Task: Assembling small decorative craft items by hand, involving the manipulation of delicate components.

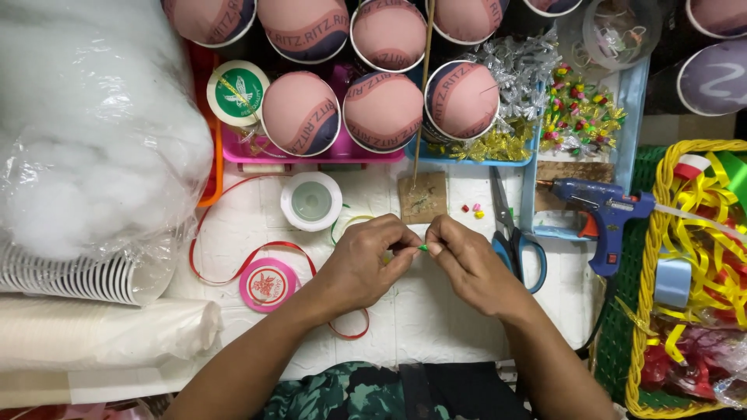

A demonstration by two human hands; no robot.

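Both hands met over the middle of the white work surface, near its front edge. The left hand (364, 260) and the right hand (464, 263) each had fingertips pressed together, pinching a tiny green piece (422, 247) between them, with a yellowish bit half hidden under the left fingers; what exactly it was could not be told. Such small work seemed to call for a firm, steady pinch from both sides, held low over the surface so a dropped piece would stay in reach.

Behind the hands lay a white tape roll (311, 201) and a small cardboard square (424, 197) with a thin stick (422, 93) rising from it. Blue-handled scissors (513, 237) lay just right of the right hand, and a blue glue gun (603, 214) sat toward the right edge. A pink ribbon spool (267, 285) with loose red ribbon (233, 260) lay to the left.
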